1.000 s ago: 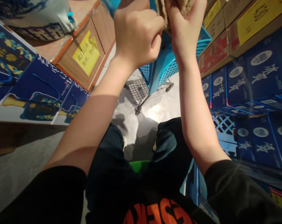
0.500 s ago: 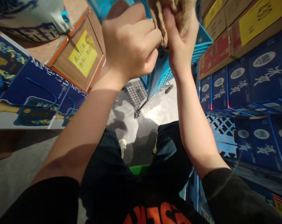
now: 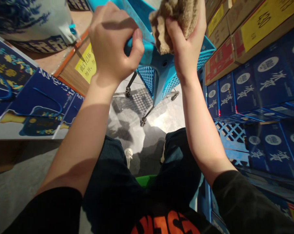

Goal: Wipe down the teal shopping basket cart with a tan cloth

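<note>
Right hand (image 3: 187, 44): clenched on a brown cloth (image 3: 179, 14), which I see bunched above the near corner of the blue cart (image 3: 170, 73); the thumb presses across the folds, presumably so the loose fabric cannot slip. Left hand (image 3: 112, 45): fist curled about the cart's upper edge, blue visible inside the ring of thumb and fingers. I judge this a steadying hold, since the cart stands on castors (image 3: 143, 122) and could roll. Whether cloth touches rim, I cannot tell from my view. Further out, to the right: blue boxes (image 3: 271, 76) stacked with printed faces toward the aisle, likely for easy reading; yellow label (image 3: 261, 24) on the cartons above likewise. To the left: patterned jar (image 3: 37, 24) standing on a wooden cabinet (image 3: 70, 61), blue gift bags (image 3: 30, 104) displayed alongside.
</note>
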A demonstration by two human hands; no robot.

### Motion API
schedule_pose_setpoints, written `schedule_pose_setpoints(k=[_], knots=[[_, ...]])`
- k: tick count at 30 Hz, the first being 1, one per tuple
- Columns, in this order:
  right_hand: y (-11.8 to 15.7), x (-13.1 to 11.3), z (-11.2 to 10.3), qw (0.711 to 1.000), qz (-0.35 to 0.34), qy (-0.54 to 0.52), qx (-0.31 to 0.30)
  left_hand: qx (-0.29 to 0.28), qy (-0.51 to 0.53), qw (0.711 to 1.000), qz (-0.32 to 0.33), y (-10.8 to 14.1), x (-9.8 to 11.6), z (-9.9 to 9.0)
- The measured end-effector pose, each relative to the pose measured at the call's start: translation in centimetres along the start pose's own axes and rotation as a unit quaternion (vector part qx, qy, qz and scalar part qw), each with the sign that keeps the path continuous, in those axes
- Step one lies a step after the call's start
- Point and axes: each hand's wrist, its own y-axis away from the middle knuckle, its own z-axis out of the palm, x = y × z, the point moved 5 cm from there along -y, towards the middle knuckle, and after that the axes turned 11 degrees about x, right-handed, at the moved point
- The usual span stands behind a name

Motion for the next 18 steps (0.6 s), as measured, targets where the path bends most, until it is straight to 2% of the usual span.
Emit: schedule_pose_setpoints(k=[4,6,7,9,11,15,18], knots=[[-0.4,0.0,0.5,0.999,-0.014,0.008,-0.039,0.015,0.008,1.000,-0.012,-0.2,0.4,0.2],[-1.6,0.8,0.0,0.999,-0.036,0.013,-0.024,0.020,0.007,1.000,-0.024,-0.1,0.2,0.5],[-2.4,1.2,-0.5,0.998,-0.052,0.014,0.015,0.031,0.009,0.999,-0.024,0.0,0.1,0.7],[-3.7,2.1,-2.0,0.985,-0.080,0.010,0.150,0.053,0.022,0.998,-0.024,0.2,0.0,1.2],[-4.8,2.7,-2.6,0.972,-0.103,0.020,0.209,0.081,0.052,0.995,-0.038,0.3,-0.2,1.7],[-6.7,2.8,-3.0,0.953,-0.194,0.040,0.227,0.086,0.118,0.982,-0.121,0.4,-0.8,2.8],[-7.2,3.7,-3.0,0.938,-0.237,0.055,0.245,0.102,0.148,0.976,-0.123,0.4,-0.7,2.7]])
